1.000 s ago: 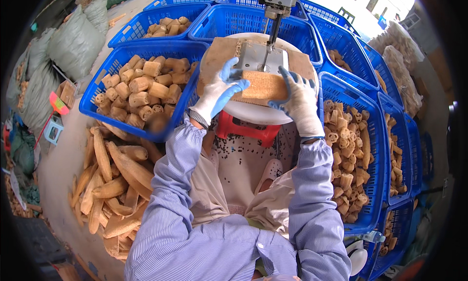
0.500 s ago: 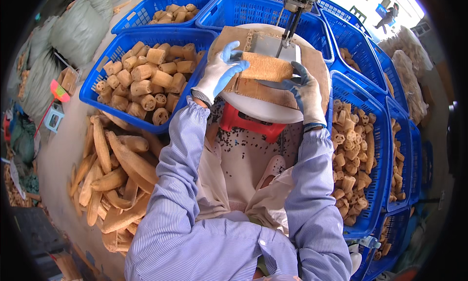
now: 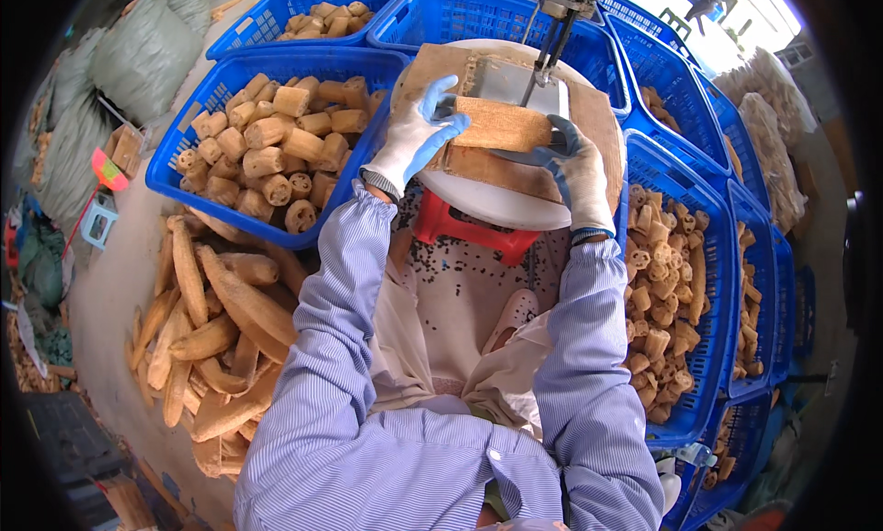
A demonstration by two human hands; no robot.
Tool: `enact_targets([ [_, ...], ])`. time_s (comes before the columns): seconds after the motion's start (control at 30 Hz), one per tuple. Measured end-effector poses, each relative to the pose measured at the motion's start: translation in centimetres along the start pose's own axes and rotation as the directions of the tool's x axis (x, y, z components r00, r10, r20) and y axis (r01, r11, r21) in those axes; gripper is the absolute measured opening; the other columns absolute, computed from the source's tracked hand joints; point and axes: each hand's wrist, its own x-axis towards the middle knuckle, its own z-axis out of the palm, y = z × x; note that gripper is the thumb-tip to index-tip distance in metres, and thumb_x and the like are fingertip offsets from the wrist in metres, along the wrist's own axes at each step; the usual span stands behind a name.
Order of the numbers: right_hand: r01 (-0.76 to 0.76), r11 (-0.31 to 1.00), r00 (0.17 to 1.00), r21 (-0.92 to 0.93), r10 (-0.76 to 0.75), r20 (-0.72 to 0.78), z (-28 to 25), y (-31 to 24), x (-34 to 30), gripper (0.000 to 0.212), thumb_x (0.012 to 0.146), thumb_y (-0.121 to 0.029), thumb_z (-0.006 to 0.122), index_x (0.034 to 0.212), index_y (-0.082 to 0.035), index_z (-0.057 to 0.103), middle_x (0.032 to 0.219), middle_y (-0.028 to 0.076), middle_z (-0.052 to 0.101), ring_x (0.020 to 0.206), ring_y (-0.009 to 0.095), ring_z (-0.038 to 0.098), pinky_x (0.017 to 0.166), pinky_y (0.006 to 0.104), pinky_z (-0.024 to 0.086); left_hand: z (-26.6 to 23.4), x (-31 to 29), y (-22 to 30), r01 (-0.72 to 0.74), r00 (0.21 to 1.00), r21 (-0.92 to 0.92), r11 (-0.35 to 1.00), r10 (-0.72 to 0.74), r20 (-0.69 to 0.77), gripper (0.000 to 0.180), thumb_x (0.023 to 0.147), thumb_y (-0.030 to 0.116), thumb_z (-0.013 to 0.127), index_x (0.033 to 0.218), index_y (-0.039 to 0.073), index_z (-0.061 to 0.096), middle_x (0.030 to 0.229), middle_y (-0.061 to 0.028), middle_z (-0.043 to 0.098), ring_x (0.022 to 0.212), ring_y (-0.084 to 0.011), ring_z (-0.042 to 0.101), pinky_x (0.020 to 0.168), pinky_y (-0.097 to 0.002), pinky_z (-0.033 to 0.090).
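A short tan length of dried loofah lies crosswise between my hands, just in front of the needle-like rod of a machine. My left hand, in a white and blue glove, grips its left end between thumb and fingers. At the right end, the fingers of my gloved right hand close round it. Beneath is a round white stool top covered with brown cardboard and a grey metal plate. The undersides of the loofah and of some fingertips are hidden.
Left of me stands a blue basket of cut loofah pieces, with a heap of whole loofahs on the floor below it. More blue baskets of pieces line the right side. A red stool is under the work surface; dark seeds litter the floor.
Both hands keep hold of the loofah in nearly the same place. The view has shifted slightly. A person in the far background has moved a little to the left.
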Motion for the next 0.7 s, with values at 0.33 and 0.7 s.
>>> enact_targets([
  [0.33, -0.067, 0.997, 0.997, 0.049, 0.065, 0.042, 0.3, -0.8, 0.4, 0.058, 0.085, 0.000, 0.076, 0.140, -0.006, 0.058, 0.115, 0.012, 0.073, 0.100, 0.015, 0.069, 0.087, 0.0264, 0.055, 1.4, 1.6, -3.1, -0.099, 0.982, 0.460, 0.882, 0.160, -0.096, 0.042, 0.097, 0.016, 0.057, 0.139, 0.020, 0.052, 0.111, -0.0083, 0.066, 0.080, -0.0180, 0.062, 0.077, -0.0357, 0.051],
  [0.7, -0.106, 0.994, 0.994, -0.008, 0.106, 0.035, 0.0, -2.5, 1.1, 0.053, 0.085, -0.007, 0.077, 0.135, -0.007, 0.062, 0.112, 0.012, 0.075, 0.098, 0.020, 0.072, 0.087, 0.0299, 0.055, 1.8, 3.0, -3.5, -0.095, 0.978, 0.364, 0.927, 0.155, -0.139, 0.045, 0.093, 0.005, 0.058, 0.135, 0.019, 0.055, 0.094, -0.0033, 0.060, 0.075, -0.0148, 0.057, 0.073, -0.0322, 0.049],
])
